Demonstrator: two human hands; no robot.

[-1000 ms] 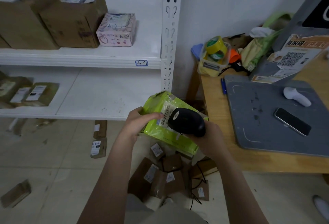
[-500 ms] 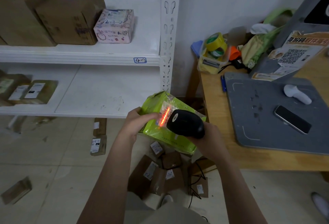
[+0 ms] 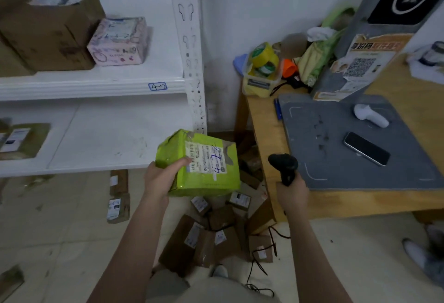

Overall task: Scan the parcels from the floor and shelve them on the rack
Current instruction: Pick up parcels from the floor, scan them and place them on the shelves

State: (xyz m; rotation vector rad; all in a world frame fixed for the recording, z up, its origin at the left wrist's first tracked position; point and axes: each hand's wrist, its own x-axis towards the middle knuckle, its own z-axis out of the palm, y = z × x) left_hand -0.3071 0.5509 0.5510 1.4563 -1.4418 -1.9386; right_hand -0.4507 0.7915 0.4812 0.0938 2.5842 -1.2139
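Green parcel [image 3: 209, 182] had glossy plastic wrap, creased, w/ matt paper label & dull grey tape strips. Scanner [image 3: 283, 164] was black plastic, mostly matt, slight sheen. Rack [image 3: 189, 45] was white painted metal, smooth; shelf boards scuffed. Boxes [image 3: 48, 35] on top shelf & floor parcels [image 3: 221, 218] were brown cardboard, matt, w/ paper labels. Table [image 3: 262, 129] was pale wood, smooth. Mat [image 3: 324, 148] looked grey, matt, marked. Phone [image 3: 366, 148] had glossy dark glass. Floor [image 3: 60, 225] was pale tile, smooth, smudged.
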